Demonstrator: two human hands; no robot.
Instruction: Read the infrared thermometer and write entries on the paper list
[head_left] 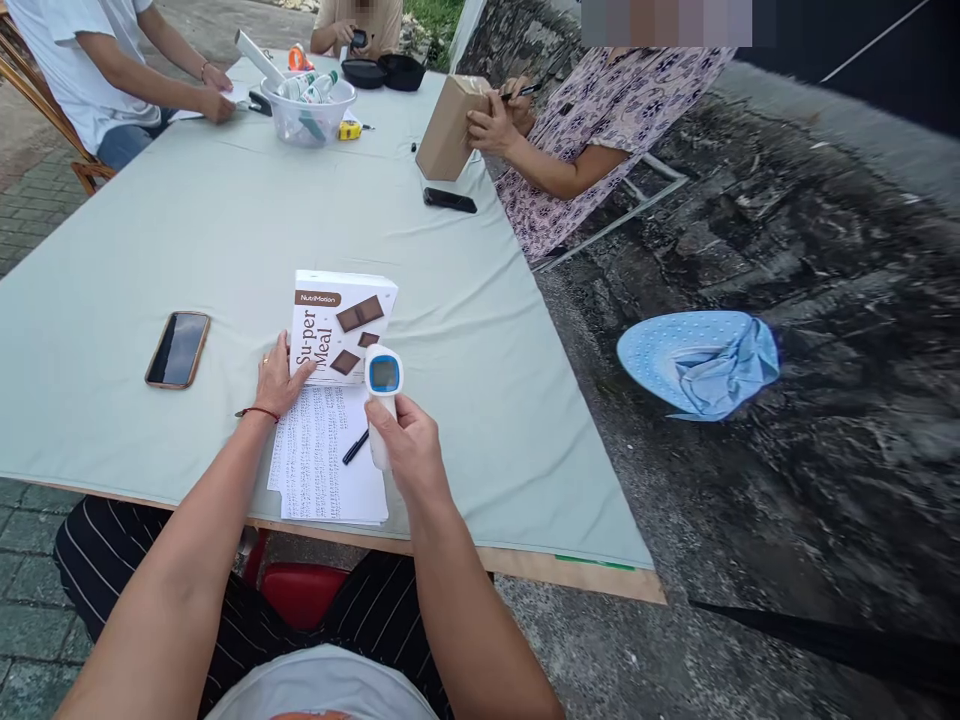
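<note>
White plastic fills the right hand (412, 440), whose fingers and thumb close around the handle of a handheld thermometer (384, 376), its blue-framed display facing the wearer. The left hand (281, 380) grips the lower left edge of a white carton (341, 335) printed "NutriMotion" and "Su-per Meal", the thumb lying on its front face. The carton is just beyond the thermometer, at the upper end of printed sheets (315, 460); whether it stands quite upright or leans back is hard to judge from this angle. A black pen (355, 447) lies on the sheets, between the two forearms.

Left of the left hand, a phone in a brown case (178, 350) rests on the pale green tablecloth (225, 230). Farther out, a dark phone (450, 200) lies near a brown cardboard box (448, 135), which a co-worker at the right side holds tilted, a pen in hand. Toward the far end are a clear basin (311, 122) containing bottles (319, 88), a yellow tape measure (349, 130) beside it, and two black pans (403, 73). A light blue hat (697, 365) lies on the dark ground to the right.
</note>
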